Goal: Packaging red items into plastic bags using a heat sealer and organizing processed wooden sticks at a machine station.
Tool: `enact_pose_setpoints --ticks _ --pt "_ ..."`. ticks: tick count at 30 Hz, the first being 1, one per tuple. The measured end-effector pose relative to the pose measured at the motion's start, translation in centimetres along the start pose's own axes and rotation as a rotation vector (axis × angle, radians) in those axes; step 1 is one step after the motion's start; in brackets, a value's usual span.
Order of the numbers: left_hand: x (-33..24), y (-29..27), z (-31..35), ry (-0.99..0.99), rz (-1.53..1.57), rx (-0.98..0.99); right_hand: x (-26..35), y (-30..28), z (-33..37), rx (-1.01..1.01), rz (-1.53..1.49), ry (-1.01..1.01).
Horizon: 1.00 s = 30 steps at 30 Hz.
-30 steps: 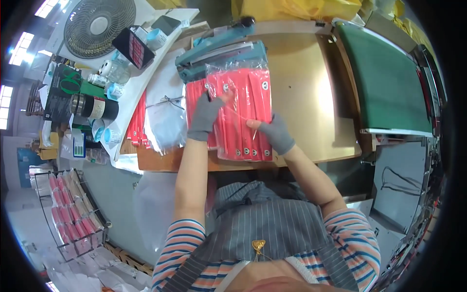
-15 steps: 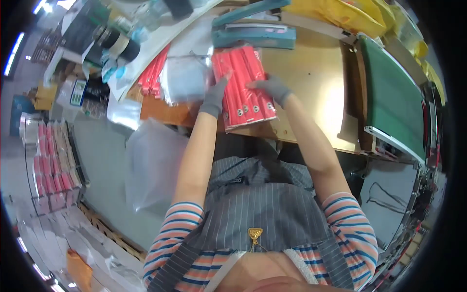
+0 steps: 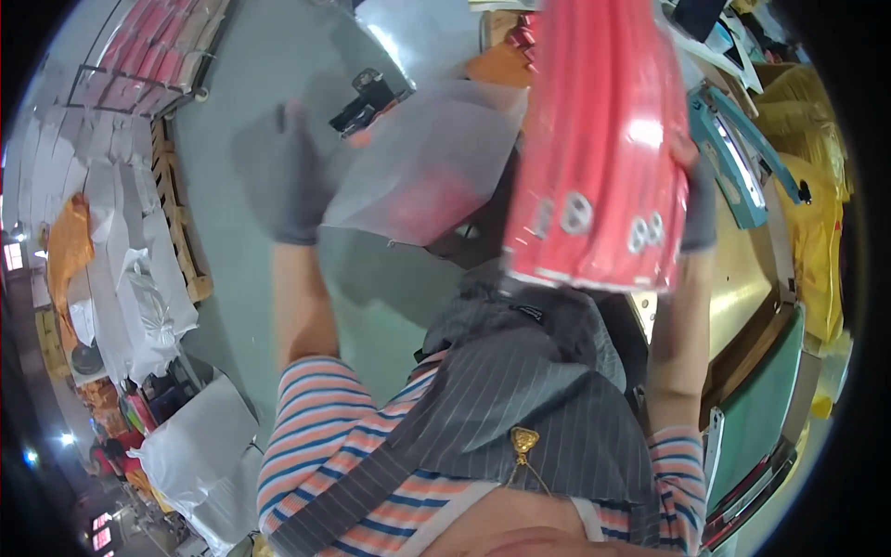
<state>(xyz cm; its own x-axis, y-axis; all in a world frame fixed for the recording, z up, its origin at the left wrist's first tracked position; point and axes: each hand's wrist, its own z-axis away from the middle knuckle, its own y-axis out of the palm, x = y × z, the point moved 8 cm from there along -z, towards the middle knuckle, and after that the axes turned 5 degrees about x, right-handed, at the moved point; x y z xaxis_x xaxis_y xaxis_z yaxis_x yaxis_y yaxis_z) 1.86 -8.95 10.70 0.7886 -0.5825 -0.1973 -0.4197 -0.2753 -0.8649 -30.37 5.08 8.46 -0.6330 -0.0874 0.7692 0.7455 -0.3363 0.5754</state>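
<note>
Beside a translucent bag (image 3: 432, 153), blurred left fingers (image 3: 293, 113) seem parted; right fingers (image 3: 685, 152) grip a clear sleeve (image 3: 601, 148) of red strips (image 3: 580, 121).

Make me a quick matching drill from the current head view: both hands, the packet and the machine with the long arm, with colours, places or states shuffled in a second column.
Column one
1. Packet
2. Left hand
3. Right hand
4. Long-armed machine

Column two
A. Gripping the packet at its right side
B. Teal, toward the right of the view
C. Red-pink, with round black-and-white marks near its lower end
D. Blurred, apart from the packet, on the left of the view

Right pairs: 1-C, 2-D, 3-A, 4-B
</note>
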Motion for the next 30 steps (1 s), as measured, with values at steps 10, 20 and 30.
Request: enact_pose_setpoints --ticks 10,20,30 --pt "10.5 6.8 12.1 -0.961 0.729 0.013 -16.7 15.5 -10.5 0.711 1.259 -0.588" --pt "6.0 7.2 11.5 -1.000 1.195 -0.207 -31.2 -5.9 -17.0 0.776 1.733 -0.317" --pt "12.0 6.9 13.0 -0.896 0.546 0.259 -12.5 10.4 -12.0 0.708 2.245 -0.239"
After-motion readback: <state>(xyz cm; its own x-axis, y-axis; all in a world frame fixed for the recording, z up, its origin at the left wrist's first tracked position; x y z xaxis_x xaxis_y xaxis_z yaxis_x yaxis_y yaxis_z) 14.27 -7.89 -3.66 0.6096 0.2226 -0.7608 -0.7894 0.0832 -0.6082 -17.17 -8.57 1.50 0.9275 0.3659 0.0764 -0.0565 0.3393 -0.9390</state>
